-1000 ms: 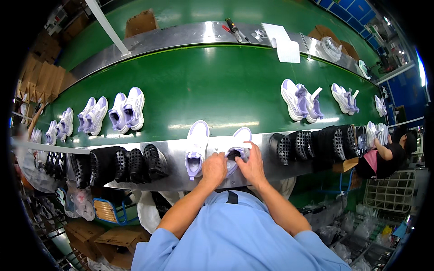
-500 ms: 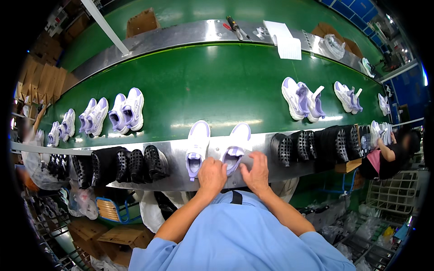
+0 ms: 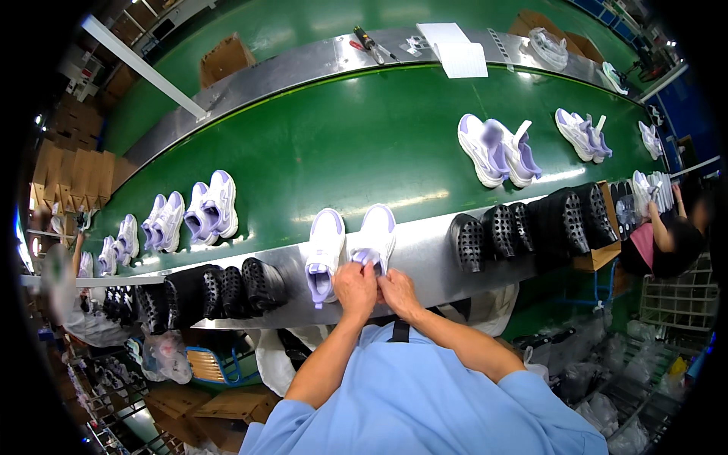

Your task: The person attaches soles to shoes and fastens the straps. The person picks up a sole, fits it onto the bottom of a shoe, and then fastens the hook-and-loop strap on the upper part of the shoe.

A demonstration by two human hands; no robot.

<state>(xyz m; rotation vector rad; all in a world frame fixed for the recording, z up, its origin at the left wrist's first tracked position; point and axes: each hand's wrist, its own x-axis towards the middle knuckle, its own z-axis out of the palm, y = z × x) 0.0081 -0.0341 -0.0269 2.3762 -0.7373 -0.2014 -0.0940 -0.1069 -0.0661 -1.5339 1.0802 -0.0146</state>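
Note:
Two white and lilac sneakers stand side by side on the steel ledge in front of me, toes pointing away. Over the heel end of the right-hand sneaker (image 3: 376,231), both hands meet with bent fingers. My left hand (image 3: 355,290) grips its collar from the left, and my right hand (image 3: 400,293) pinches the opposite side of the opening. Fingers hide most of that opening and the heel. The left-hand sneaker (image 3: 326,246) sits free beside my left hand; its lilac lining and heel tab show.
Pairs of similar sneakers (image 3: 212,206) line the green belt (image 3: 341,144) on both sides. Black studded shoe forms (image 3: 497,231) crowd the ledge left and right. Beyond the belt lie a screwdriver (image 3: 368,39) and white paper (image 3: 455,51). Another person (image 3: 660,243) works far right.
My right hand has moved left and closed on the right-hand sneaker's collar, meeting my left hand there. The view has shifted and tilted slightly.

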